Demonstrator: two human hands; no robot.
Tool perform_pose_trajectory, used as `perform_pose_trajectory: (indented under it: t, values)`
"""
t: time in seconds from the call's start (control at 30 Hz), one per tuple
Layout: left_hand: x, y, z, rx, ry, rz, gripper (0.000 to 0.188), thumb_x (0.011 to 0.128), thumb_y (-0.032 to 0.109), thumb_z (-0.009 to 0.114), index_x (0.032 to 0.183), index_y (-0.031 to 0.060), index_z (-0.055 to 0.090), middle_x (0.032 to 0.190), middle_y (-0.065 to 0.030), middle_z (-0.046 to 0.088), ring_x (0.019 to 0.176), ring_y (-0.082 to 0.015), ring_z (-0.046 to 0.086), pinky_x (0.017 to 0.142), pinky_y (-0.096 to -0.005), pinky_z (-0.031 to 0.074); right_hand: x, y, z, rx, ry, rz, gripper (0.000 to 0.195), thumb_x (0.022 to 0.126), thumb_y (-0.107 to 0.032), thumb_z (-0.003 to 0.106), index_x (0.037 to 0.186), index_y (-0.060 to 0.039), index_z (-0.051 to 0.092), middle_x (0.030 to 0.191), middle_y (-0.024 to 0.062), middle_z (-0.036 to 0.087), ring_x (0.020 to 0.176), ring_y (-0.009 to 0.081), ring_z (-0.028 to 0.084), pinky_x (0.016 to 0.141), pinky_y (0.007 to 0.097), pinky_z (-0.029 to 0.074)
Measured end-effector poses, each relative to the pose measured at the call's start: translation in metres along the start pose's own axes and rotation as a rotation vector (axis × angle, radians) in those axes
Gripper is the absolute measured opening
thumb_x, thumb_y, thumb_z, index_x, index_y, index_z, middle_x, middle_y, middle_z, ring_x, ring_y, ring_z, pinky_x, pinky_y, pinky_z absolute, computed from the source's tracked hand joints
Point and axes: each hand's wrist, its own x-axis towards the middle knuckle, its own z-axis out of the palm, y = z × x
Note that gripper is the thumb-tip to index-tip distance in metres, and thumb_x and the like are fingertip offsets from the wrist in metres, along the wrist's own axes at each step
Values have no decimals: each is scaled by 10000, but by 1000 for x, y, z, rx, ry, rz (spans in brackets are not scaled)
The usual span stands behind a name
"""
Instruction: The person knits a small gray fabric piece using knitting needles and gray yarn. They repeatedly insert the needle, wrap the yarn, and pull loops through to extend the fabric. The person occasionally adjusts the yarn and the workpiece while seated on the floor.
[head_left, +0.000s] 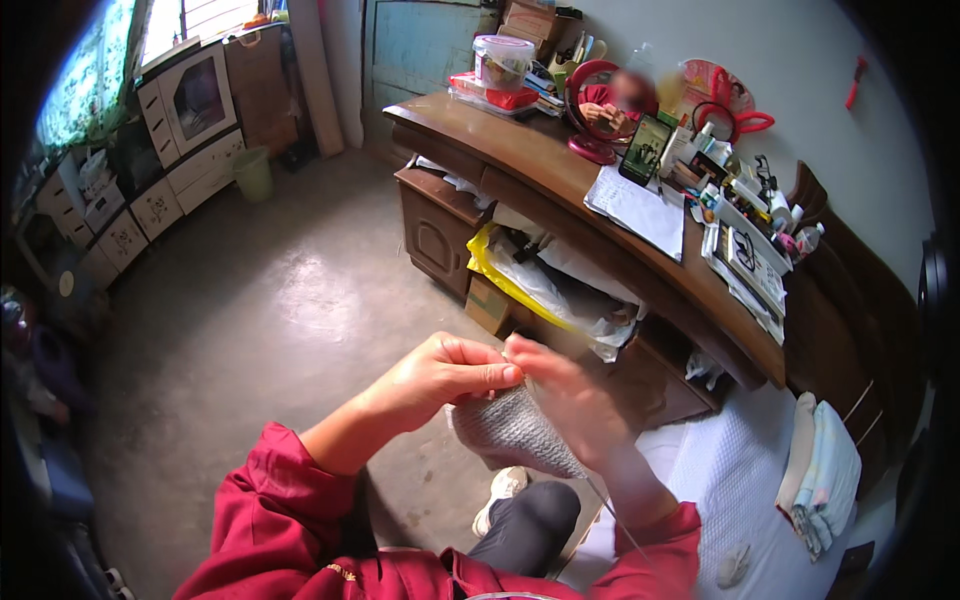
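A piece of grey knitting (517, 431) hangs below both hands, in front of the person's dark-trousered knee. Thumb and fingers of my left hand (442, 371) pinch the knitting's top edge. Close against it, my right hand (566, 394) is blurred, its fingertips at the same edge; what exactly they grip is hard to tell. A thin strand or needle (611, 506) runs from the knitting down past the right wrist.
A wooden desk (540, 161) beyond the hands bears a round mirror (592, 154), a phone (646, 150), papers and bottles. Under it lie plastic bags (555, 281). At right are a bed (720, 457) and folded cloths (825, 457). A green bin (253, 174) stands far left.
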Motion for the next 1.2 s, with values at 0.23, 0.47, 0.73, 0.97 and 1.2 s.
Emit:
perform_pose_trajectory:
  t: [0.23, 0.47, 0.73, 0.97, 1.2]
  values:
    - [-71, 53, 43, 334, -28, 36, 279, 873, 315, 689, 877, 37, 709, 678, 76, 532, 609, -11, 431, 521, -188, 326, -45, -69, 63, 890, 116, -614, 332, 1027, -323, 315, 1084, -61, 511, 1042, 147, 630, 948, 296, 617, 686, 349, 477]
    - [-117, 32, 47, 237, -40, 82, 250, 888, 279, 675, 870, 32, 704, 638, 74, 484, 574, -13, 373, 500, -204, 275, -57, -37, 98, -959, 332, -678, 259, 769, 84, 578, 987, -34, 503, 1043, 166, 631, 963, 328, 619, 869, 420, 468]
    - [-87, -14, 22, 223, 26, 47, 215, 871, 265, 688, 879, 52, 712, 695, 57, 577, 592, -17, 448, 521, -182, 330, -56, -19, 113, -1407, 482, -288, 518, 715, -342, 693, 1116, -35, 581, 1031, 108, 564, 941, 265, 515, 836, 366, 369]
    - [-62, -30, 2, 241, -104, 107, 200, 865, 166, 687, 924, -25, 708, 822, -21, 679, 735, -66, 595, 664, -218, 483, -19, 9, 93, -1282, 358, -235, 338, 731, -206, 663, 1011, -33, 586, 1026, 100, 556, 936, 282, 507, 861, 381, 390]
    - [-56, -28, -29, 98, 78, 98, 220, 877, 182, 678, 965, -18, 708, 826, -30, 679, 728, -57, 584, 667, -211, 479, 18, 17, 87, -1367, 355, -414, 273, 710, -137, 660, 971, -59, 662, 894, 43, 560, 842, 219, 512, 754, 342, 380]
